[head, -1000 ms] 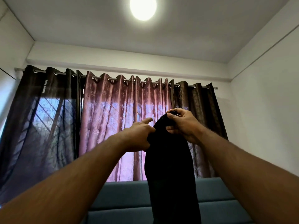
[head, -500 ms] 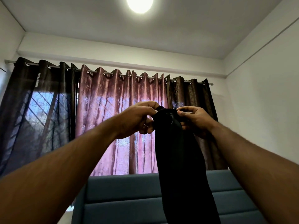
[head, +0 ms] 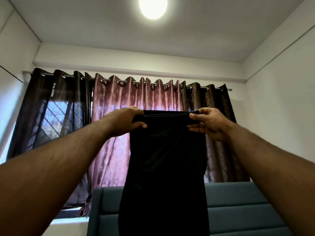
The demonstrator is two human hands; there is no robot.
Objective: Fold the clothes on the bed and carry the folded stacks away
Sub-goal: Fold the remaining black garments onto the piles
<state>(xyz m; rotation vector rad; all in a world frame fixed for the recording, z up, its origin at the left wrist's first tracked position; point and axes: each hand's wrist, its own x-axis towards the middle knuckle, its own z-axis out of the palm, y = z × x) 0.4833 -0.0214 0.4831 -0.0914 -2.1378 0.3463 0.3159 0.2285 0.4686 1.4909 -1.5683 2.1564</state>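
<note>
A black garment point(head: 167, 164) hangs in the air in front of me, its stitched top edge stretched flat and level. My left hand point(head: 126, 121) grips the left end of that edge. My right hand point(head: 208, 123) pinches the right end between thumb and fingers. The cloth falls straight down past the bottom of the view, so its lower end is hidden. The bed's surface and any other clothes are out of view.
A blue padded headboard point(head: 238, 206) stands behind the garment at the bottom. Pink and brown curtains point(head: 122, 106) cover the window on the far wall. A white wall point(head: 281, 108) is on the right, and a round ceiling lamp point(head: 153, 5) glows overhead.
My hands were close together on a bunched top edge. They have moved apart, and the edge is now spread wide and flat between them.
</note>
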